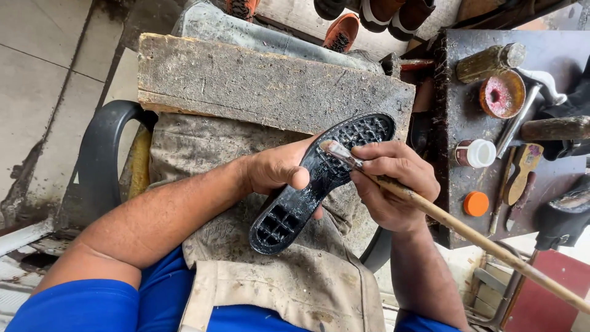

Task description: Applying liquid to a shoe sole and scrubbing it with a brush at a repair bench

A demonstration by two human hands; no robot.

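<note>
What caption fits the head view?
Left hand holds a black sole while right hand brushes it with a long-handled brush.

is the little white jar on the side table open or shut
Open: the white jar shows no lid on it, and an orange cap lies apart on the side table.

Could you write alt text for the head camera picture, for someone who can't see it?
A person's left hand holds a black shoe sole over an apron-covered lap, while the right hand touches a long-handled brush to its wet, gridded inside. A worn wooden board lies ahead; small jars and hand tools sit on a dark bench to the right.
</note>
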